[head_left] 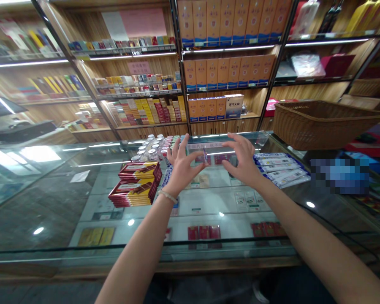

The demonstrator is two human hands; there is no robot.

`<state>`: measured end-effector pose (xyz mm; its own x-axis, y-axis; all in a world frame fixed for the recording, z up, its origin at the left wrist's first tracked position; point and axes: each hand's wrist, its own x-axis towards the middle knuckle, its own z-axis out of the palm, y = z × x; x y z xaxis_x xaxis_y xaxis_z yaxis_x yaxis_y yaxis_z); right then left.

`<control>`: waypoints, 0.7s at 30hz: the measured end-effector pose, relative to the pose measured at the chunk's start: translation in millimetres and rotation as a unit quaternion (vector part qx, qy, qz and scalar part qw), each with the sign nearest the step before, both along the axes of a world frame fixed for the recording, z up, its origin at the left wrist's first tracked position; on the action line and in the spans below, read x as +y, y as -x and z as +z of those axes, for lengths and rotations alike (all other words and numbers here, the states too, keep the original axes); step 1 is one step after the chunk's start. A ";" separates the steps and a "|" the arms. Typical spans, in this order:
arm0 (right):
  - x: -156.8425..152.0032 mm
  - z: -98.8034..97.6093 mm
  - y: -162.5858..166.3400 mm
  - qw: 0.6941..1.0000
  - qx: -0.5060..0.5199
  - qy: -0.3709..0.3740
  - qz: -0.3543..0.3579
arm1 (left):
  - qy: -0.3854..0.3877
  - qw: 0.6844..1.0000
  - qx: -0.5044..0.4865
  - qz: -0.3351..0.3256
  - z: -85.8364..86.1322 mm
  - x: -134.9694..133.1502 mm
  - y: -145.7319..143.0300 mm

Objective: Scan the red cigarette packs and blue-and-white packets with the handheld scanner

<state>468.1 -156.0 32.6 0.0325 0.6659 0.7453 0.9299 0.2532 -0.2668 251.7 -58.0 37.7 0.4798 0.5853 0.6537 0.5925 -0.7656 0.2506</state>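
My left hand, with a beaded bracelet on the wrist, is over the glass counter. Its thumb and forefinger close around a small see-through item with a purple edge; its kind is not clear. To the right, my right hand is raised with thumb and fingers apart and nothing visible in it. Small jars with white lids stand just behind my left hand. Stacks of red and yellow chocolate wafer packs lie left of it. Blue and white long packets lie beside my right forearm.
The glass counter has a front edge near me and small boxes inside. A wicker basket stands at the right, near a blurred-out blue patch. Shelves with orange boxes and cigarette packs line the back wall.
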 end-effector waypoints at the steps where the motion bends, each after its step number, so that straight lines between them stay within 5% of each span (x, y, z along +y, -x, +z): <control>1: 2.6 -2.3 -2.5 1.000 0.012 -0.001 -0.013 | 0.012 1.000 -0.013 -0.005 0.5 2.1 0.3; 9: 15.9 -25.2 -1.8 0.998 -0.027 0.041 -0.028 | 0.070 0.995 -0.041 -0.061 3.4 5.3 1.7; 21: 15.2 -23.8 -0.5 0.996 -0.053 0.052 -0.055 | 0.060 0.995 -0.044 -0.061 -4.3 8.9 -1.5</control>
